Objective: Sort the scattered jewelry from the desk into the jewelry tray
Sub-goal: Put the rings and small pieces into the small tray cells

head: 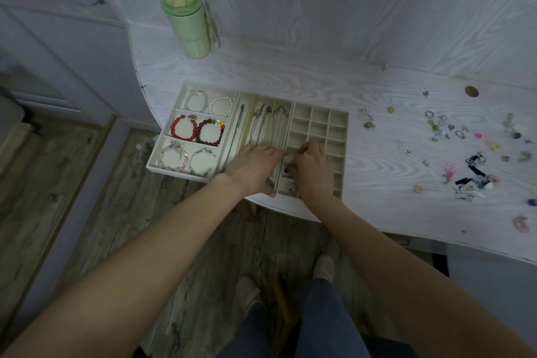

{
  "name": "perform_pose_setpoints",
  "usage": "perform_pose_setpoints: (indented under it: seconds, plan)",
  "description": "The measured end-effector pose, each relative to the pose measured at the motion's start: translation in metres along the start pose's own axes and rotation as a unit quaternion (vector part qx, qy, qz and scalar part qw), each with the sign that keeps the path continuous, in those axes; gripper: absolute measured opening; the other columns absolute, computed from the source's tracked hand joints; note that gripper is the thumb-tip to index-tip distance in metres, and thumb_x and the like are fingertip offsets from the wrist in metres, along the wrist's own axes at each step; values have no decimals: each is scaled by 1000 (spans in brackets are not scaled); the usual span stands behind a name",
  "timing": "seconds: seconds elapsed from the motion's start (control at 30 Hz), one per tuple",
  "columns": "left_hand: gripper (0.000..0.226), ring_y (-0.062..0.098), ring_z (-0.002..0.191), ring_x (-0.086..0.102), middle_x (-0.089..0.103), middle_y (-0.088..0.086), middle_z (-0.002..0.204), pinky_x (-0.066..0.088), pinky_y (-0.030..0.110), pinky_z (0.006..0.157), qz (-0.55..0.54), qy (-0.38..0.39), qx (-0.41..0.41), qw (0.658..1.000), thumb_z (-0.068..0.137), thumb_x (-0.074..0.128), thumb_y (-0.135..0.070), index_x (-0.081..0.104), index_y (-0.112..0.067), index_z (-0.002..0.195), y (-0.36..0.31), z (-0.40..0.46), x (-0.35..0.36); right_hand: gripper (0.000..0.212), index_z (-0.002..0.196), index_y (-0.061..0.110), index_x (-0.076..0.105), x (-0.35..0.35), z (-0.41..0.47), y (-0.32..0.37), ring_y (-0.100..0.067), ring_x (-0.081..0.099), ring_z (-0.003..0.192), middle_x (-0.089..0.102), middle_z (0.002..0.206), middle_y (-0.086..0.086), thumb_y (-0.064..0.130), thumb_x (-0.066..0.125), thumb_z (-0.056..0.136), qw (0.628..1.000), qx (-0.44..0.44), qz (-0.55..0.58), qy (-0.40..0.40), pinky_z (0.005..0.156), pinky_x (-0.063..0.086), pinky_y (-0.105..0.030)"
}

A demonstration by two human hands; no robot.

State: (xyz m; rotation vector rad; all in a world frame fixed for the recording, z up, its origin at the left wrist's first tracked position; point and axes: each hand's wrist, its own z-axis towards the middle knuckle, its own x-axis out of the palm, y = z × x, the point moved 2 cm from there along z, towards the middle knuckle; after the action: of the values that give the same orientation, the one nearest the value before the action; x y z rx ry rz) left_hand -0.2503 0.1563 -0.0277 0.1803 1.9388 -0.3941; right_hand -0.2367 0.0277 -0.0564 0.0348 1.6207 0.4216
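Two hands meet over the near end of the tray [343, 116]. The left hand [252, 166] lies flat, fingers straight and together, pressing on the long necklace slots beneath it. The right hand [312, 168] is curled, fingertips bunched at the divider between those slots and the small grid; whether it pinches a piece I cannot tell, since the fingers hide whatever is under them.

Beyond the left hand's fingertips, the necklaces [266, 122] run away in their slots. Further to its left sit the bracelets [197, 131], two to a compartment. Beyond the right hand the grid squares look mostly bare, and one small dark item shows just by its thumb.

Well off to the right of that hand, the loose jewelry [453, 136] is scattered across the desk [377, 90]: rings, beads, small studs.

Judging from this, most of the sorting remains. To do this step well, the left hand should steady the tray and keep the chains flat so nothing snags. The right should let go only once its fingertips are low inside a single square, so a small piece cannot bounce into a neighbour. Then reach right for one item at a time.
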Motion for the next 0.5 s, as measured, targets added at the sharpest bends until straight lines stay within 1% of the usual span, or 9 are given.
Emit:
perform_pose_setpoints:
  seconds: [0.17,0.3,0.4,0.5]
  plan:
    - [94,17,138,25,35,0,148,17,32,112,1,-6,2,1000,75,74,-42,19,-22,148,0,0,0,20,101,8,71,1,3,3,-24,43,113,49,117,-8,17,64,85,999,-31,-8,10,90,38,-33]
    - [94,17,138,25,35,1,148,17,32,112,4,-6,1,1000,75,73,-42,18,-21,148,0,0,0,21,105,4,67,-3,6,4,-26,44,114,47,121,-11,12,59,88,997,-68,-10,36,91,39,-34]
    - [95,17,139,24,33,1,149,16,33,112,7,-2,-2,1000,75,73,-42,17,-19,148,0,0,0,21,109,3,63,-7,8,3,-26,44,113,47,122,-11,10,54,91,992,-108,-46,44,92,39,-34]
    - [101,18,140,24,33,2,150,16,32,112,-10,3,-10,1000,74,75,-41,12,-19,149,0,-1,0,19,104,0,64,-6,9,4,-29,46,109,49,117,-14,6,58,87,990,-124,-57,33,88,41,-36]
